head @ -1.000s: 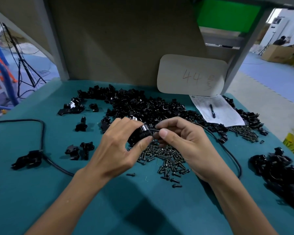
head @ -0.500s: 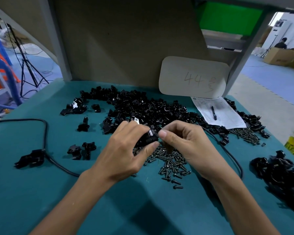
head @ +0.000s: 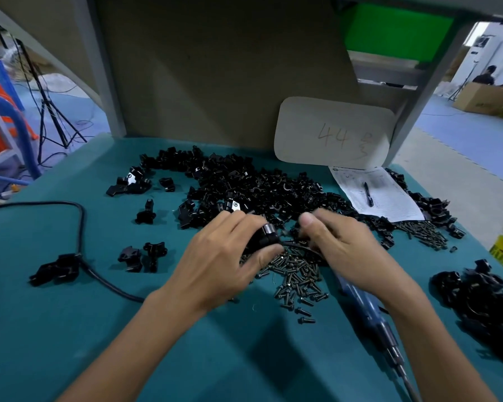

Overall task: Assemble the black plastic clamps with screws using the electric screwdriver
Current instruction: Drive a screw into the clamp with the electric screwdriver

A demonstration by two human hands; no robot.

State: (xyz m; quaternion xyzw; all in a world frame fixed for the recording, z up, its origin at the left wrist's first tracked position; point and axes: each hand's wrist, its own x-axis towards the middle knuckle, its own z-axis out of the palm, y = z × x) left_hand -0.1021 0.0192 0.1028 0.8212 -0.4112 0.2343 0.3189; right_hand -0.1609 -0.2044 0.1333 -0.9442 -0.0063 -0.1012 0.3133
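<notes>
Evidently at screw insertion: a black plastic clamp (head: 266, 238) is pinched in the left hand (head: 221, 256) over loose dark screws (head: 298, 275); the grip of the blurred right hand (head: 343, 246) cannot be told. The blue electric screwdriver (head: 360, 300), lying beneath that forearm, is needed next.

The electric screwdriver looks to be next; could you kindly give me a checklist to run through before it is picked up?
1. The left hand grips the clamp: ok.
2. The clamp is ready for driving: cannot tell, fingers cover it.
3. The right hand is free of parts: cannot tell, blurred.
4. The electric screwdriver lies within reach, under the right forearm: ok.
5. The screw pile is close by: ok.
</notes>
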